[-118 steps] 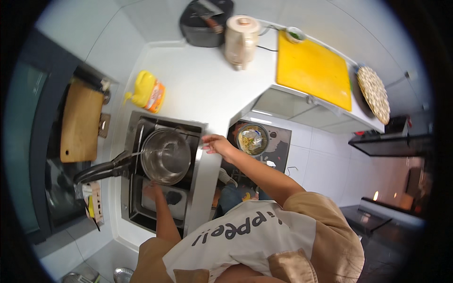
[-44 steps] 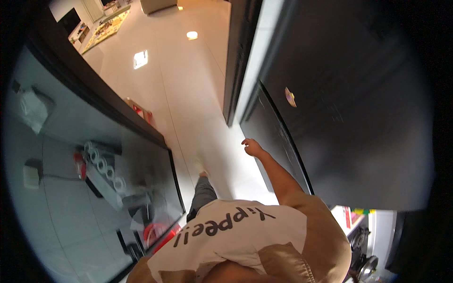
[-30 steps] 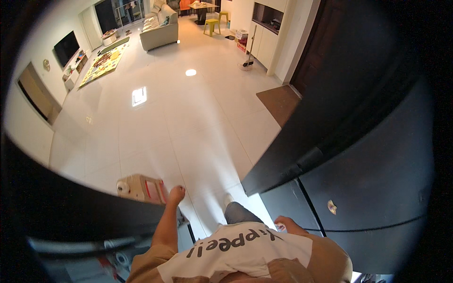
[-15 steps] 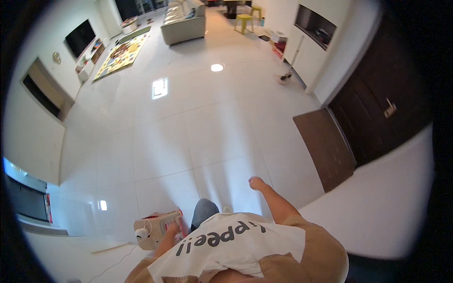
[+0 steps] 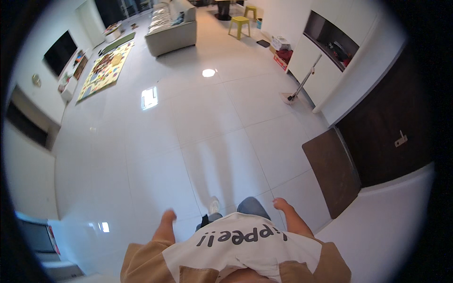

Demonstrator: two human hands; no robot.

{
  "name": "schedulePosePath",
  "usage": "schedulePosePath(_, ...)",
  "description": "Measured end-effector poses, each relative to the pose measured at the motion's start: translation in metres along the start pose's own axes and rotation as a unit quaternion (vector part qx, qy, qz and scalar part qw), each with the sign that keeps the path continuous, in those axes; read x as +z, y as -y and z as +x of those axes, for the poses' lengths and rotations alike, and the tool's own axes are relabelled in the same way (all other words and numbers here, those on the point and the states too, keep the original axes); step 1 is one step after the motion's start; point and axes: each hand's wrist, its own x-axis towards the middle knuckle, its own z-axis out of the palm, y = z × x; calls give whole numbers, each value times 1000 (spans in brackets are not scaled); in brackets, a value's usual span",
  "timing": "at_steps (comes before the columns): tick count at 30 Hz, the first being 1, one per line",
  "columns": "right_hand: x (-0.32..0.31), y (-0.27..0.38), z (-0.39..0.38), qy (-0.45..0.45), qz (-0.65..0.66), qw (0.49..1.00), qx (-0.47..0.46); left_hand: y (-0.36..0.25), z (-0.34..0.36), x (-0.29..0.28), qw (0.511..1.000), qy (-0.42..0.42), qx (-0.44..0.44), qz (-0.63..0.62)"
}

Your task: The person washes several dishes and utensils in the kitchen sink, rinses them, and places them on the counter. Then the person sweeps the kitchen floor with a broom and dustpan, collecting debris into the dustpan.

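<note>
Mostly, the risk is a slip, as the floor [image 5: 155, 155] looks glossy under the shoe [image 5: 214, 206]; a foot straying right could also catch the edge of the mat [image 5: 331, 172]. That mat lies to the right of the right hand [image 5: 280, 203], apart from it, its long axis running alongside the door [image 5: 387, 137], the near end slanting rightward. Nothing shows in that hand or the left hand [image 5: 168, 216]; with blur, I cannot tell whether fingers are spread or pressed together.
</note>
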Motion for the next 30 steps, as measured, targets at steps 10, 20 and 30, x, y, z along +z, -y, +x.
schedulePosePath(10,-66,-108,9,-8,523,684,507,-353,229,-586,847,-386,240,-277)
schedulePosePath(20,-377,-418,319,-227,253,906,253,-431,323,-498,982,121,139,38)
schedulePosePath(30,-731,-662,387,-435,332,718,430,-597,509,-690,978,109,115,137)
